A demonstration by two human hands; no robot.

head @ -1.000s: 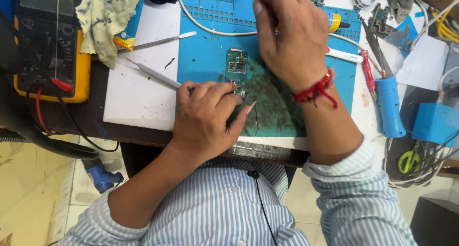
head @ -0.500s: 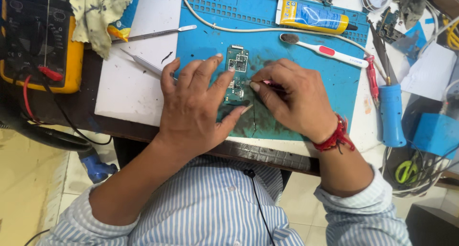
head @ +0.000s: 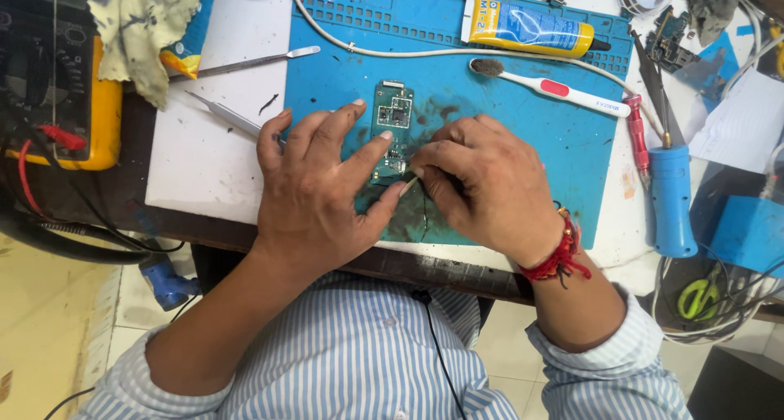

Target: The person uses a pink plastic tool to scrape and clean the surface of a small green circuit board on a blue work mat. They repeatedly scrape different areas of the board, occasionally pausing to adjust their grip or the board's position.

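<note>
On blue mat (head: 523, 134), hands pinching circuit board (head: 392, 130).

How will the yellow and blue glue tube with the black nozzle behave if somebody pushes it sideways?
The yellow and blue glue tube lies on its side on the blue work mat, so it cannot tip. Its rounded body may roll a little. It probably feels light and dents easily, being a soft squeeze tube.

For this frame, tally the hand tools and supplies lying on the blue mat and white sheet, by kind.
Circuit board under the left hand and right hand: 1
Toothbrush: 1
Glue tube: 1
Metal tools, spatula and probe: 2
Total: 5
</note>
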